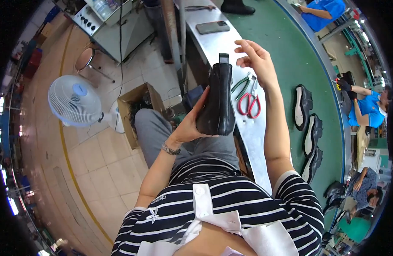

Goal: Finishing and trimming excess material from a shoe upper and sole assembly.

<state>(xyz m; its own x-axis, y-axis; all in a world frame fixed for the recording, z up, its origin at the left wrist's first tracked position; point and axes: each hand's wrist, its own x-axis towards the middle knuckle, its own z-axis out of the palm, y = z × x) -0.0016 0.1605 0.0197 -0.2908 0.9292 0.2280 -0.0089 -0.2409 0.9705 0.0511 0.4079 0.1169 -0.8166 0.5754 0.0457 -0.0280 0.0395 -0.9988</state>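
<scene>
A black leather ankle boot stands upright in front of me, its pull tab pointing away. My left hand grips it from the left side and below; the palm side and some fingers are hidden behind it. Just right of the pull tab, my right hand hangs in the air with bent fingers apart and nothing visible in them. Below that hand, red-handled scissors and green-handled pliers lie on the metal bench.
A phone rests farther along the bench. Beyond it, a green conveyor belt carries several black shoe soles. On my left are a fan, a cardboard box with dark scraps, and a stool. Co-workers sit across the belt.
</scene>
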